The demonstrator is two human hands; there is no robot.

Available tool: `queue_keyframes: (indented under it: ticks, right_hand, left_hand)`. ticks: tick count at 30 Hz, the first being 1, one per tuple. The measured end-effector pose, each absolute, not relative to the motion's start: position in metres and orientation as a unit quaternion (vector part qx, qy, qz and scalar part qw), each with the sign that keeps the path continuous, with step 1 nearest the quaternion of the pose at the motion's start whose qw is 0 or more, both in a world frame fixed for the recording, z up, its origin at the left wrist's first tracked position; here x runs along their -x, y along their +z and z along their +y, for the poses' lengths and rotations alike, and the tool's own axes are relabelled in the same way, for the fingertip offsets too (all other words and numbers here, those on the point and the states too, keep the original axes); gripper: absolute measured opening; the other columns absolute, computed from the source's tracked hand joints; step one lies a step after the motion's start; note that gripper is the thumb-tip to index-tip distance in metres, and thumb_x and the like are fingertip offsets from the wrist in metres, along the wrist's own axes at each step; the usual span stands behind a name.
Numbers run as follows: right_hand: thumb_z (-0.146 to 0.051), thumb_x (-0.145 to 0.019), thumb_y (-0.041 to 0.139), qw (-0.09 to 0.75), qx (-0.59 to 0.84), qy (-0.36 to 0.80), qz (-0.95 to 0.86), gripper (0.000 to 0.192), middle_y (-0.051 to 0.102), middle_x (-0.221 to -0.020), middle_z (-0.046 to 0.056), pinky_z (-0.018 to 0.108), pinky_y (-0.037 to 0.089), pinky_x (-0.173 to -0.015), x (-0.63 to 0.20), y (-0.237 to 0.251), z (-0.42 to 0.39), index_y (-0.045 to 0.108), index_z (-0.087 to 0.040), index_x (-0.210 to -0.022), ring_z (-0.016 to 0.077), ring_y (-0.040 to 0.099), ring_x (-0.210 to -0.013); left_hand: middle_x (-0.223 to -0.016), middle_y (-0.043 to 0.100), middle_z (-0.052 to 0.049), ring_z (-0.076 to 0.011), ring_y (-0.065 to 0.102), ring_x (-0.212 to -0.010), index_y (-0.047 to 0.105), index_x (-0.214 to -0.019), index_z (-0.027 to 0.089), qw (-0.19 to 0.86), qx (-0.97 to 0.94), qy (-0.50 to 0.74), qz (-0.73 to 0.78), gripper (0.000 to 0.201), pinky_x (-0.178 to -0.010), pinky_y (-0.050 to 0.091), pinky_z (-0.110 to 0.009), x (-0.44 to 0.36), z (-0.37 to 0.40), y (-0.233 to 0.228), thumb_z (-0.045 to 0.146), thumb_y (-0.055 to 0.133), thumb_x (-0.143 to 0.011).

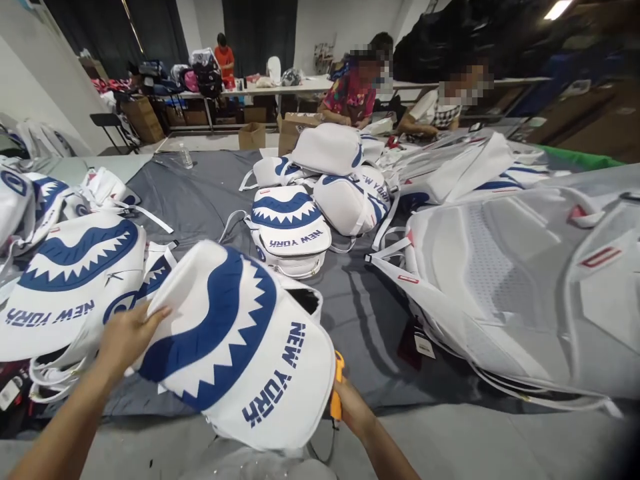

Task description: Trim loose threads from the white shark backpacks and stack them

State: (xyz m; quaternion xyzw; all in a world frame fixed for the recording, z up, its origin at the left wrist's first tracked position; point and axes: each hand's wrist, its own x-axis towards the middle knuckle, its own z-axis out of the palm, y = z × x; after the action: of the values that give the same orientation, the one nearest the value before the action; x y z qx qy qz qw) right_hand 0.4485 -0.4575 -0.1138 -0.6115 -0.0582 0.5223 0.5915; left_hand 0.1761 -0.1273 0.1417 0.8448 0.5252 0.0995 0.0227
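A white backpack [293, 400] with a blue shark-mouth print and "NEW YORK" lettering lies tilted in front of me. My left hand [129, 335] grips its left edge, thumb on top of the front panel. At the opposite edge, my right hand [351, 405] is closed around an orange tool [337, 387], whose working end is hidden by the bag. A thin dark cord hangs below that hand. Just left of the held bag lies a similar backpack [75, 280], and another backpack [289, 223] sits beyond it.
Plastic-covered backpacks [500, 287] are piled on the right of the grey-covered table [200, 190]. More white bags [327, 148] form a heap in the middle. Two people sit across the table; another person [225, 57] stands farther back. A small clear bottle [185, 157] is at the far edge.
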Motion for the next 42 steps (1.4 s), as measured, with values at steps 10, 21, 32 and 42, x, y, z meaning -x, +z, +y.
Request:
queue_keyframes:
  ticks: [10,21,32,42]
  right_hand:
    - [-0.028,-0.087,0.065,0.798,0.504,0.322,0.074,0.022,0.073,-0.083,0.007,0.021,0.048,-0.047,-0.511,0.044,-0.366,0.051,-0.019,-0.101,0.0210,0.072,-0.073]
    - [-0.039,-0.078,0.068,0.745,0.502,0.200,0.392,0.033,0.075,-0.093,0.012,0.017,0.038,-0.044,-0.366,-0.104,-0.525,0.052,-0.019,-0.098,0.0202,0.073,-0.077]
    - [-0.078,-0.057,0.074,0.751,0.533,0.167,0.353,0.072,0.075,-0.094,0.014,0.020,0.036,-0.042,-0.386,-0.125,-0.604,0.058,-0.020,-0.096,0.0317,0.073,-0.088]
    - [-0.067,-0.059,0.078,0.754,0.519,0.152,0.374,0.061,0.075,-0.097,0.014,0.020,0.040,-0.045,-0.422,-0.155,-0.706,0.057,-0.020,-0.092,0.0303,0.072,-0.091]
  left_hand:
    - [-0.162,0.025,-0.008,-0.0338,0.018,-0.148,0.016,-0.158,0.004,-0.076,-0.890,0.436,0.115,0.083,-0.112,0.018,-0.045,-0.426,-0.105,0.372,0.059,0.027,-0.096]
    - [-0.145,0.055,-0.014,-0.0282,0.052,-0.135,0.056,-0.140,0.017,0.183,-0.961,0.000,-0.206,0.049,-0.116,0.041,-0.046,-0.527,-0.228,0.082,0.034,0.059,-0.094]
    - [-0.148,0.046,-0.026,-0.0374,0.039,-0.143,0.041,-0.148,0.005,0.021,-0.947,0.086,-0.310,0.069,-0.118,0.032,-0.050,-0.631,-0.487,0.024,0.033,0.065,-0.091]
    - [-0.079,0.072,-0.011,-0.0215,0.069,-0.080,0.068,-0.083,0.013,-0.029,-0.940,0.046,-0.336,0.036,-0.075,0.044,-0.036,-0.618,-0.488,0.067,0.038,0.048,-0.100]
